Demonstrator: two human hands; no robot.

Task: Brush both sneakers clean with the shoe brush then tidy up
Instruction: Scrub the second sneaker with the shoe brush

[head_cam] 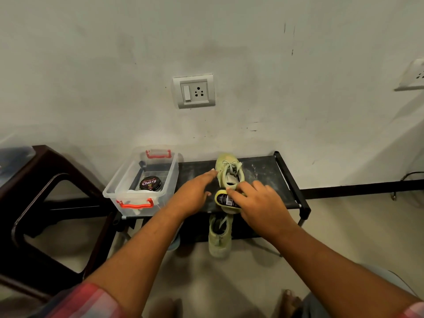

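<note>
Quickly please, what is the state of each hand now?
The left hand is open, touching the side of the upper sneaker.
The right hand is closed on the shoe brush at its heel.

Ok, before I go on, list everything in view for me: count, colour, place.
pale green knit sneakers: 2, pale green, one on the rack's top shelf, one below its front edge
oval shoe brush: 1, yellow with black label, at the upper sneaker's heel
black fabric shoe rack: 1, black, against the wall
clear plastic box: 1, clear with red clips, rack's left end
round Cherry polish tin: 1, black, inside the box
dark brown plastic chair: 1, brown, far left
wall sockets: 2, white, one above the rack, one at right edge
left hand: fingertips touching the upper sneaker's side
right hand: fingers over the brush
</note>
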